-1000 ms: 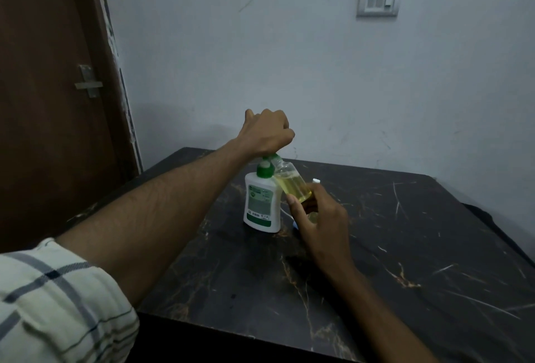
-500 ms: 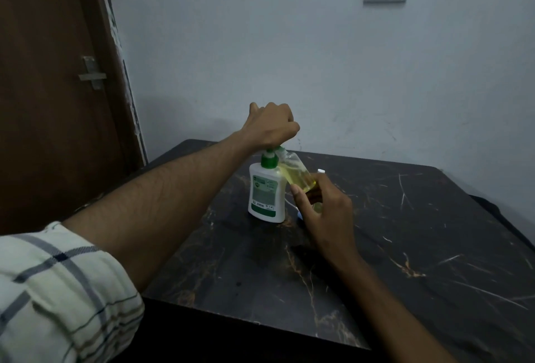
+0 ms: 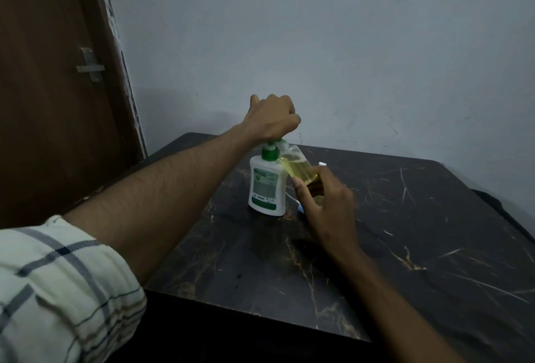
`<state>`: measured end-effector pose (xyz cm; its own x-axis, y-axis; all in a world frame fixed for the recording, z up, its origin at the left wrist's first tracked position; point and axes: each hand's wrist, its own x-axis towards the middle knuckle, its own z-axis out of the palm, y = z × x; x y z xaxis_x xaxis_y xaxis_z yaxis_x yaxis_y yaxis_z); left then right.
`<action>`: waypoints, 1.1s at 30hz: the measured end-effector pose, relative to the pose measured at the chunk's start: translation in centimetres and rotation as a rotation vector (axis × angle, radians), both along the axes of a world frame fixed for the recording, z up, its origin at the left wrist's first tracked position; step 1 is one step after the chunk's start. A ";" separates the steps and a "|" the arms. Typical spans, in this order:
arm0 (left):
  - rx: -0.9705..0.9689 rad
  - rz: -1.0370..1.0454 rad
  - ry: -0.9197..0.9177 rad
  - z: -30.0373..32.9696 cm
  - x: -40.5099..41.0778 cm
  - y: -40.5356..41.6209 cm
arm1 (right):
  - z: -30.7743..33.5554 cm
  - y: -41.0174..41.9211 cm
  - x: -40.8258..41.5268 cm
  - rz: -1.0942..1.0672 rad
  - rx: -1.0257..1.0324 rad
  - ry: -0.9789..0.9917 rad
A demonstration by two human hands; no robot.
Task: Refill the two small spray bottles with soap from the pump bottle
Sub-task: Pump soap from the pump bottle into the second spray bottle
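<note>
While the left hand [image 3: 273, 118] sits fisted on top of the white plastic pump bottle with green collar [image 3: 267, 184], fingers curled over the pump head, forearm stretched out from a rolled cream plaid sleeve [image 3: 62, 284], the right hand [image 3: 324, 206] holds a small clear spray bottle of yellow liquid [image 3: 298, 167] tilted, its neck up against the pump spout just under the left fist. Right thumb and fingers wrap the lower end of that bottle; wrist bent, forearm comes in from lower right.

Pump bottle stands upright on the dark marble-pattern table [image 3: 405, 232], directly below the left hand, just left of the right hand. A small white cap-like piece [image 3: 322, 164] pokes out just beyond the right-hand fingers; something white and blue [image 3: 298, 207] lies on the table between the pump bottle base and the right palm, mostly hidden, can't tell what it is.

Label: green-and-white panel with a shield logo and a barcode strip at the bottom; text too small to read.

Vs half a second ago: grips on both hands unchanged, small bottle at the same tilt at the spout, liquid level looks about the same. Pump bottle hasn't shifted.
</note>
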<state>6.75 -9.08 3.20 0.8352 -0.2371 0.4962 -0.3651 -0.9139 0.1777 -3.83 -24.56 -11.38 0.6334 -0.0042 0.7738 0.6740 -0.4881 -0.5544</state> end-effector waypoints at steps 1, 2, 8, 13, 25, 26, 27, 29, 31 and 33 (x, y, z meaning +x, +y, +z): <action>0.006 -0.001 0.004 0.1 -0.1 0.0 | 0.0 0.0 0.0 0.003 0.004 0.000; 0.013 -0.003 0.005 0.2 -0.3 -0.1 | 0.1 0.0 -0.1 0.005 0.009 0.001; -0.015 0.000 0.005 0.1 0.0 0.0 | -0.1 -0.1 0.1 0.005 0.006 0.006; -0.011 -0.014 0.023 0.3 -0.1 -0.1 | 0.2 -0.1 -0.1 0.009 0.015 0.006; -0.004 -0.025 0.008 0.3 0.6 -0.1 | 0.1 -0.1 -0.2 0.015 0.008 0.007; -0.005 -0.021 0.017 0.2 0.6 0.0 | 0.1 -0.1 -0.1 0.013 0.006 0.007; -0.006 -0.017 0.026 0.0 0.6 0.2 | 0.1 -0.1 -0.1 0.014 0.006 0.007; 0.002 -0.018 0.033 0.0 0.4 0.2 | 0.1 -0.1 -0.1 0.016 0.008 0.007; 0.005 -0.022 0.028 0.2 0.3 0.1 | 0.1 0.0 -0.1 0.015 0.002 0.013; 0.005 -0.024 0.024 0.3 0.4 0.1 | 0.0 -0.1 -0.1 0.018 0.005 0.017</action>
